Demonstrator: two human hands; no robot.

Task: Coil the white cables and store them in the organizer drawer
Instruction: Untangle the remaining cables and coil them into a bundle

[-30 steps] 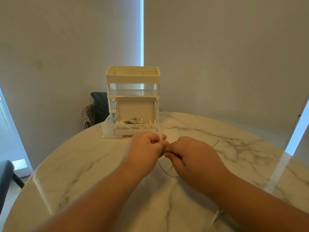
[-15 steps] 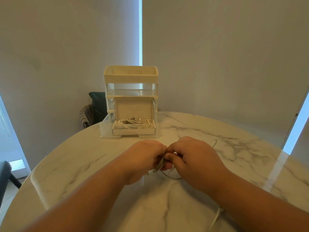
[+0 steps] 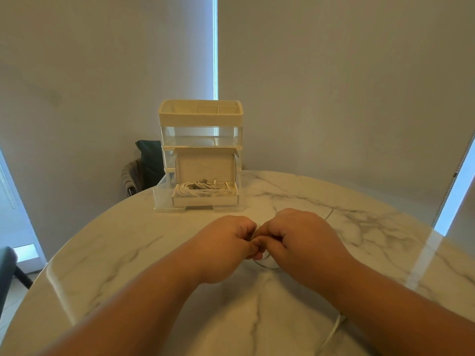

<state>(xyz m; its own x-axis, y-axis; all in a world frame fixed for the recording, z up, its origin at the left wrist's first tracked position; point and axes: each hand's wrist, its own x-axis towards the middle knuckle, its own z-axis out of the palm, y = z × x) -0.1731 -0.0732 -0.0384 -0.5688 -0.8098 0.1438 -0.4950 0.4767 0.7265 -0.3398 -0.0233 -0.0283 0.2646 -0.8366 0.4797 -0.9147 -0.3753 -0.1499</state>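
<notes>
Marble table (image 3: 115, 253): open drawer (image 3: 163, 195) with box (image 3: 205, 200) holding coiled white cables (image 3: 203, 191).

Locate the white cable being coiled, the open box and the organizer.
white cable (image 3: 333, 331), head view, loose strand near the bottom edge.
open box (image 3: 204, 200), head view, its front wall.
organizer (image 3: 200, 119), head view, cream top tray's front.

Left hand (image 3: 226, 242) and right hand (image 3: 303, 240) knuckle to knuckle, fingers curled, both pinching white cable (image 3: 257, 229); forearms converging.
</notes>
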